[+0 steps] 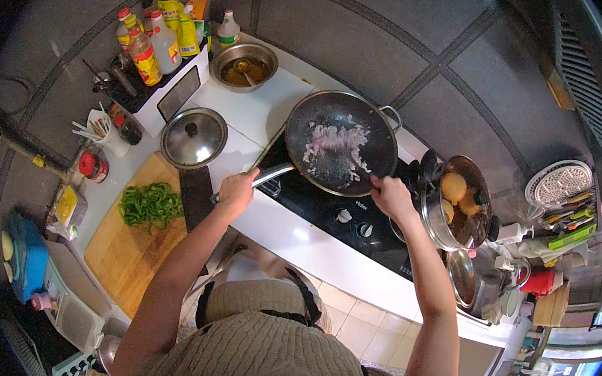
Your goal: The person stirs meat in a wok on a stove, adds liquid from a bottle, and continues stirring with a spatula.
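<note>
A dark frying pan [329, 177] with pale pinkish sliced food [338, 141] in it is over the left part of the black gas hob [326, 204]. My left hand [237, 190] is closed round the pan's metal handle [275, 174]. At the pan's near right rim, my right hand [391, 195] has its fingers pinched together; what they grip, if anything, is hidden. To the left, sliced green peppers [151, 205] lie on a wooden cutting board [133, 264], beside the broad blade of a cleaver [194, 197].
A domed metal lid [194, 137] and a steel bowl [242, 82] of brown liquid with a ladle stand behind my left hand. Right of the pan is a metal pot [441, 228] holding round brownish food. Seasoning bottles [142, 56] crowd the back left, and a sink [482, 276] is at the far right.
</note>
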{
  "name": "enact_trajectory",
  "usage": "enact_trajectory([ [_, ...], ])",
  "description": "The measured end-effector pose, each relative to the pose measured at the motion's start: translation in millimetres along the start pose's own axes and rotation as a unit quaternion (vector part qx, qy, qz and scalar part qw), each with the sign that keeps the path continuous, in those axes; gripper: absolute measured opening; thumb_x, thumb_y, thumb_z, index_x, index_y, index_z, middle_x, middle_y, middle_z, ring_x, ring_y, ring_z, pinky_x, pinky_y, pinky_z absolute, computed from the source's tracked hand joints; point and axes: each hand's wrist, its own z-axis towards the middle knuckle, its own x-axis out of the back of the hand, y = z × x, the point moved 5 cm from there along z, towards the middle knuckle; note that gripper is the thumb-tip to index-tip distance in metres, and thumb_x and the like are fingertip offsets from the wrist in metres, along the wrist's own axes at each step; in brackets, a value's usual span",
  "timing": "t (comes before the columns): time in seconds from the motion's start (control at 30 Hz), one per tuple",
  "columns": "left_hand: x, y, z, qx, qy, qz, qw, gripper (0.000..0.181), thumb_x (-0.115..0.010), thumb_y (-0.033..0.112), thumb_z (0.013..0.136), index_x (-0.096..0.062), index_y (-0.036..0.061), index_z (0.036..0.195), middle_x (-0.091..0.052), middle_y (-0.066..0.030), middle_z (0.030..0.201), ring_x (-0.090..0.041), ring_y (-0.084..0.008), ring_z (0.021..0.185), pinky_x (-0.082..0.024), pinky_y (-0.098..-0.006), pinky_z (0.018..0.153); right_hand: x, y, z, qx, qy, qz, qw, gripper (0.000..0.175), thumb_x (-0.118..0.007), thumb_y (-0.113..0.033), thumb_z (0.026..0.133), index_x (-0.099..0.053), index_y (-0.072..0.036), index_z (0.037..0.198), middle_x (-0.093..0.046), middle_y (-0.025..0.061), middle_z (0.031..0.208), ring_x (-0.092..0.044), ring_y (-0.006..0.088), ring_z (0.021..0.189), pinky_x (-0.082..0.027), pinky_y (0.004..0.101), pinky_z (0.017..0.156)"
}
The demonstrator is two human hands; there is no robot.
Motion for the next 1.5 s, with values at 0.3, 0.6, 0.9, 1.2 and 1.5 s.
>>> enact_trajectory([
  [0.3,-12,-6,6,-0.008,0.003,0.000,1.000,0.040,-0.059,0.008,0.067,-0.050,0.0136,0.105,-0.059,-0.0114,0.073,-0.058,-0.0301,0.066,-0.045,-0.0406,0.059,-41,-11,8,0.063,-0.019,0.043,0.997,0.033,-0.054,-0.019,0.072,-0.056,-0.011,0.104,-0.057,0.0213,0.076,-0.057,0.0342,0.074,-0.046,0.0395,0.068],
  [0.6,-16,-10,4,0.014,-0.012,-0.005,1.000,0.039,-0.056,0.006,0.068,-0.050,0.0132,0.106,-0.060,-0.0119,0.072,-0.059,-0.0288,0.067,-0.046,-0.0392,0.060,82,-15,-48,0.095,-0.144,-0.060,0.983,0.030,-0.057,-0.014,0.071,-0.060,-0.013,0.101,-0.059,0.0173,0.070,-0.059,0.0265,0.064,-0.047,0.0336,0.063],
  [0.9,-11,-7,2,0.004,-0.018,0.023,1.000,0.046,-0.061,0.011,0.066,-0.047,0.0152,0.110,-0.059,-0.0103,0.074,-0.058,-0.0273,0.068,-0.046,-0.0390,0.060,-1,-26,24,0.071,0.004,0.042,0.997,0.028,-0.054,-0.016,0.072,-0.058,-0.002,0.097,-0.058,0.0219,0.072,-0.060,0.0310,0.067,-0.047,0.0347,0.064],
  [1.2,-8,-6,3,0.016,-0.016,0.008,1.000,0.038,-0.058,0.008,0.068,-0.050,0.0140,0.105,-0.060,-0.0112,0.074,-0.059,-0.0288,0.067,-0.046,-0.0394,0.059,-1,-8,10,0.040,-0.060,-0.005,0.997,0.034,-0.056,-0.019,0.071,-0.057,-0.011,0.104,-0.056,0.0212,0.083,-0.057,0.0327,0.078,-0.046,0.0367,0.069],
  [1.5,-5,-4,3,0.017,-0.032,0.000,0.999,0.039,-0.057,0.008,0.069,-0.049,0.0137,0.106,-0.059,-0.0114,0.073,-0.058,-0.0291,0.067,-0.046,-0.0399,0.059,74,-16,-37,0.032,-0.196,-0.132,0.971,0.020,-0.056,-0.017,0.069,-0.063,-0.013,0.086,-0.061,0.0133,0.083,-0.058,0.0312,0.078,-0.048,0.0393,0.070],
])
